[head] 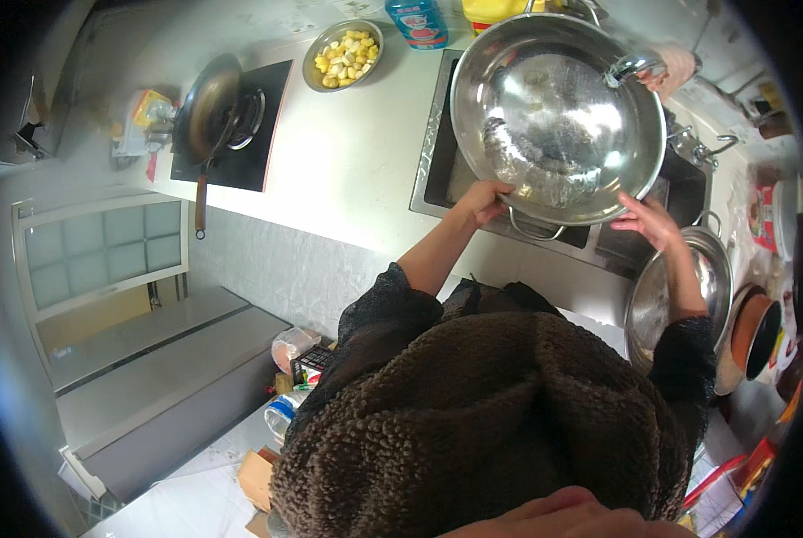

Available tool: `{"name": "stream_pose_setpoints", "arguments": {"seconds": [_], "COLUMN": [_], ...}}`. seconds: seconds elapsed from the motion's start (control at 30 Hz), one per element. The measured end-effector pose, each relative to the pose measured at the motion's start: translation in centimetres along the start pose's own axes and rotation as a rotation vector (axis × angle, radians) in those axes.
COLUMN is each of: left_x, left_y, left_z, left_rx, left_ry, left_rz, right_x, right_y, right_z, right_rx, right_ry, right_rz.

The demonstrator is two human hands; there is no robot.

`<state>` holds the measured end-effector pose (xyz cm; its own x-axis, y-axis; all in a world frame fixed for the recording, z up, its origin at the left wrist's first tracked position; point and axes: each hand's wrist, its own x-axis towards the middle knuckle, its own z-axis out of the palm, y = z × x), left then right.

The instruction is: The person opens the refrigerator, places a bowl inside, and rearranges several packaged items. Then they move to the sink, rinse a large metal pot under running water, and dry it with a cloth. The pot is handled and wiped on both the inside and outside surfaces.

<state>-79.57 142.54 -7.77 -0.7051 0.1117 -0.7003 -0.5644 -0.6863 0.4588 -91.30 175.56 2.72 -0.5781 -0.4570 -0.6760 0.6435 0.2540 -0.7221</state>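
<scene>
A wide, shiny stainless-steel pan (556, 121) with loop handles is held over the sink (435, 181), its bare inside facing up towards me. My left hand (487, 202) grips the near-left rim, thumb over the edge. At the near-right rim, my right hand (650, 220) has its thumb and fingers against the edge; part of its grip is hidden. The near loop handle (536, 232) hangs between my hands, with neither on it. A chrome faucet (633, 66) reaches over the pan's far right side. A skin-toned shape behind the faucet is too blurred to identify.
A steel bowl (312, 70) of pale yellow food chunks stands on the white counter (348, 155). Further left, a wok (206, 114) sits by a black cooktop (267, 121), its wooden handle past the counter edge. Another steel pan (650, 302) lies below my right forearm. A blue bottle (418, 23) stands behind.
</scene>
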Motion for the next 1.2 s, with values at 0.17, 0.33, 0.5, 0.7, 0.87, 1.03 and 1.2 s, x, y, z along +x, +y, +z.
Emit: {"name": "stream_pose_setpoints", "arguments": {"seconds": [0.17, 0.33, 0.5, 0.7, 0.87, 1.03, 1.2], "left_x": [2.0, 4.8, 9.7, 15.7, 20.0, 19.3, 3.4], "left_y": [-0.9, -1.4, 0.1, -1.5, -5.4, -6.9, -2.8], "left_z": [-0.2, 0.6, -1.6, -3.2, -10.0, -10.9, -5.6], "left_rx": [-0.194, -0.468, -0.544, -0.467, -0.296, 0.045, 1.066], "left_ry": [-0.084, -0.053, 0.045, 0.189, 0.240, 0.162, 0.330], "left_rz": [-0.004, 0.124, 0.120, 0.189, 0.082, 0.365, 0.535], "right_x": [3.8, 4.8, 6.0, 7.0, 5.6, 3.3, 1.9], "right_y": [2.2, 3.0, 3.5, 3.9, 4.5, 2.8, 0.7], "right_z": [1.1, -0.1, -1.0, -1.4, 1.2, 5.0, 7.1], "right_rx": [-0.058, -0.364, -0.508, -0.782, -0.834, -0.968, -0.889], "right_ry": [0.136, 0.295, 0.442, 0.460, 0.524, 0.585, 0.560], "right_rz": [-0.089, -0.230, -0.352, -0.457, -0.374, -0.671, -0.837]}}
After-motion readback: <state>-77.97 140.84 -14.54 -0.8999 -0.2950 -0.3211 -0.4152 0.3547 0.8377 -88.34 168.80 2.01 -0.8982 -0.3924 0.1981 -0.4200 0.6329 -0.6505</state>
